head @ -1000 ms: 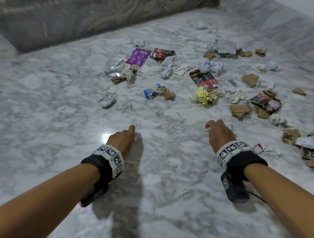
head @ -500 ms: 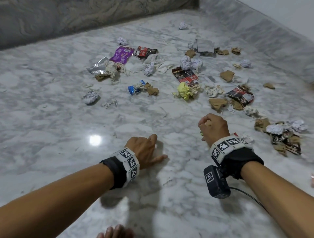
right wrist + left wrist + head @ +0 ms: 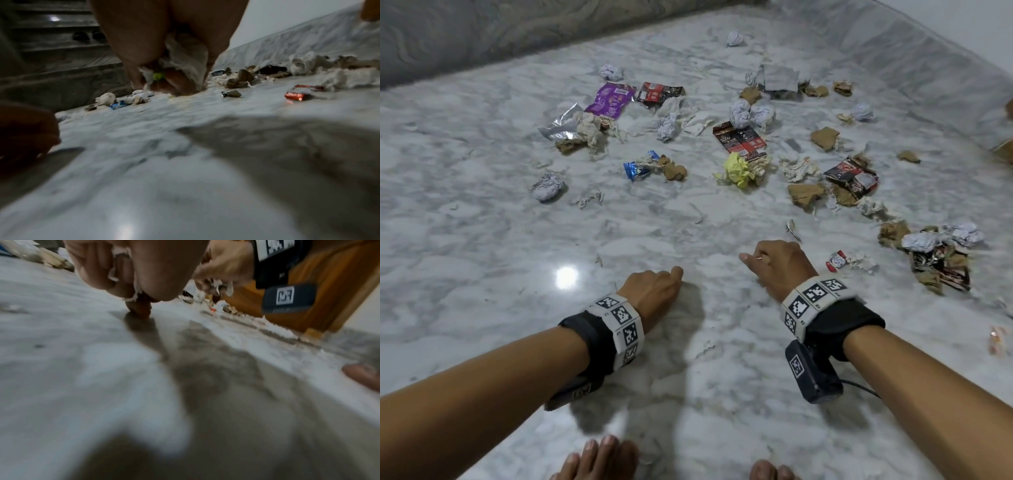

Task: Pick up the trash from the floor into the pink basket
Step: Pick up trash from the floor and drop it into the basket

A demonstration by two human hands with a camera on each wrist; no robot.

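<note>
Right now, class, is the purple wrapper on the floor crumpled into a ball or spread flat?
Spread flat: the purple wrapper lies opened out on the marble floor, its printed face showing.

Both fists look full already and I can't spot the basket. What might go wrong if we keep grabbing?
The right hand is packed with white tissue hanging below its fingers, so another grab may spill it. The left hand holds paper shreds loosely. No basket is in view, so the carry may shed bits.

Left hand (image 3: 123, 272) around white paper scraps (image 3: 112, 274)

Black wristbands (image 3: 599, 339), white tag-printed cuffs (image 3: 812, 295)
</note>
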